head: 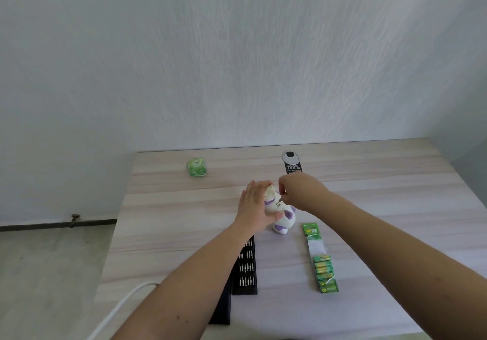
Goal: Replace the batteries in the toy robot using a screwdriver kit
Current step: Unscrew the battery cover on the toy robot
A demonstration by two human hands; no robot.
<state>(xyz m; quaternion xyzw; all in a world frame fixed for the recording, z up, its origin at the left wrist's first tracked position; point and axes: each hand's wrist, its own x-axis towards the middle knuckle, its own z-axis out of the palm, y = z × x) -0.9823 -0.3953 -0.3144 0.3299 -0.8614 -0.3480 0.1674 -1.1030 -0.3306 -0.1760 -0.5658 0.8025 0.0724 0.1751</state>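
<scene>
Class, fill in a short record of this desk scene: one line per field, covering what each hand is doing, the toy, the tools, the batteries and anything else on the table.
left hand: steadies the toy robot from its left side
right hand: fingers curled over the toy's back, apparently pinching a small tool; the tool is too small to identify
toy robot: white and purple, on the table
bit tray: black, open, beside the left forearm
battery pack: green strip, right of the toy
green packet: far left of the table
black tag: behind the hands

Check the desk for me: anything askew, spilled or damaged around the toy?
Nothing is spilled or broken. The toy lies tipped under the left hand while the right hand works at it. The battery strip has an emptied stretch of wrapper. The bit tray lies open.
</scene>
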